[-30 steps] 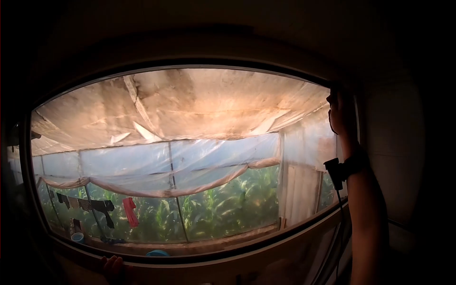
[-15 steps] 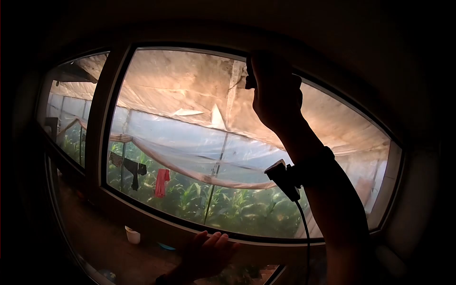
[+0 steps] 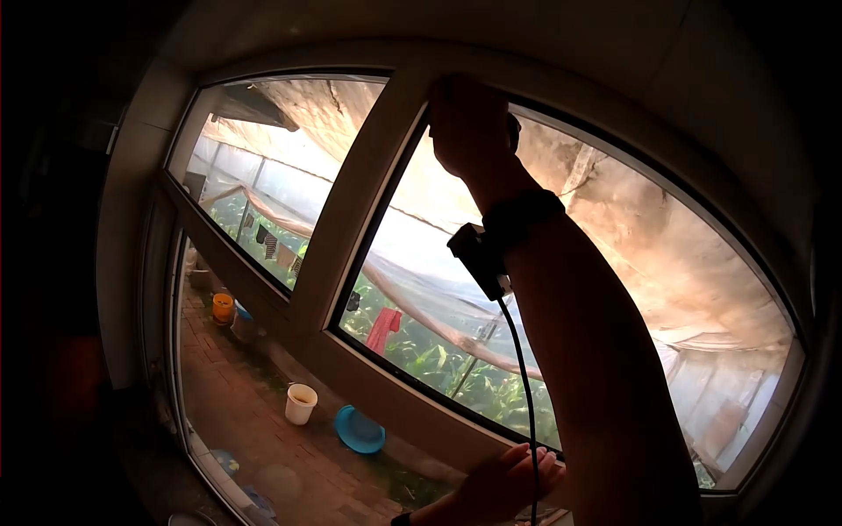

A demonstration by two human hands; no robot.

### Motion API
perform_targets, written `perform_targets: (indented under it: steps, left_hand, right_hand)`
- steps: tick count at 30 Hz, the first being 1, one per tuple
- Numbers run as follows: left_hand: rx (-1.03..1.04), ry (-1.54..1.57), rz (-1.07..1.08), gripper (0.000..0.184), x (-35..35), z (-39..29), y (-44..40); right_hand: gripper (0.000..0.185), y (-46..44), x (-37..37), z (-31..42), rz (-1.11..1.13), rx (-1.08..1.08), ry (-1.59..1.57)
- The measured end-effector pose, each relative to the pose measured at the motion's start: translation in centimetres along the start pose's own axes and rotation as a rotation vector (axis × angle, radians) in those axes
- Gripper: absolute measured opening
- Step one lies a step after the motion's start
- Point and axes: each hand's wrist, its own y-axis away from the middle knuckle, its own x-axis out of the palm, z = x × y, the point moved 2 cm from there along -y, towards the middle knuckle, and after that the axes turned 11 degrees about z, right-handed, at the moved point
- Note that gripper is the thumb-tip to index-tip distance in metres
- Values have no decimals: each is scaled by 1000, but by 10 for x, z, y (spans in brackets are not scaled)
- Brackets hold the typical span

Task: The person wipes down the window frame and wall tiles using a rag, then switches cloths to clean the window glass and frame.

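High against the upper left corner of the large window pane (image 3: 667,237) is my right hand (image 3: 474,123), a dark silhouette with its fingers closed. Whatever it holds, if anything, is hidden in shadow. A black strap on the right wrist carries a small dark device (image 3: 481,261), from which a thin black cable (image 3: 526,386) hangs down. Low down, my left hand (image 3: 504,482) lies at the bottom rail of the window frame (image 3: 421,381), its fingers stretched out and empty. The cable passes in front of that hand.
A smaller pane (image 3: 272,175) lies left of the upright bar (image 3: 351,210). Through the lower glass show a white bucket (image 3: 301,405), a blue basin (image 3: 360,430) and an orange bucket (image 3: 223,307) on brick ground. Outside, a pink cloth (image 3: 383,330) hangs before green plants.
My view has swung left, so more of the small pane and ground shows. My right hand has moved left along the top edge to the corner; my left hand stays low at the bottom rail.
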Motion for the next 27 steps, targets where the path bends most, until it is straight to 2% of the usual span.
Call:
perform_targets:
  steps: [1, 2, 4, 6, 8, 10, 11, 12, 14, 16, 18, 20, 22, 24, 27]
  left_hand:
    - [50, -94, 26, 27, 3, -1, -1]
    - [55, -85, 34, 27, 4, -3, 2]
    - [-48, 264, 244, 18, -14, 5, -3]
    - [-4, 288, 205, 18, -35, 5, -8]
    - [-270, 402, 209, 21, -39, 4, -11]
    - [-152, 130, 171, 31, -25, -2, -3]
    - [-129, 132, 274, 39, -26, -1, 3]
    - [-104, 61, 135, 45, -34, -1, -4]
    - [-78, 49, 156, 50, -35, 1, -2]
    - [-79, 55, 175, 54, -36, 1, -5]
    - [-95, 63, 172, 49, -37, -3, -6]
    - [-106, 45, 169, 52, -32, -5, -3]
    - [-69, 0, 143, 55, -28, -6, -1]
    - [-60, -25, 116, 59, -27, -8, 0]
    - [-59, -89, 122, 67, -22, -9, 4]
  right_hand:
    - [42, 0, 7, 14, 35, 71, 93]
    - [41, 4, 12, 23, -7, 121, 55]
    - [39, 16, -8, 30, 114, 72, -9]
    - [39, 33, -9, 29, 193, 58, -242]
    - [32, 58, -5, 25, 203, -3, -349]
    - [26, 90, -39, 0, 225, 25, -263]
    - [23, 103, -52, -23, 251, 16, -254]
    - [23, 118, -65, -48, 257, 41, -231]
    - [24, 158, -96, -105, -44, 21, -191]
    - [30, 200, -130, -166, -80, 67, -213]
    - [49, 253, -167, -230, -116, 104, -74]
    - [52, 314, -208, -296, -134, 133, 65]
    - [65, 387, -242, -372, -80, 213, 184]
    - [67, 464, -281, -429, -18, 376, 247]
    - [63, 562, -332, -491, 41, 448, 378]
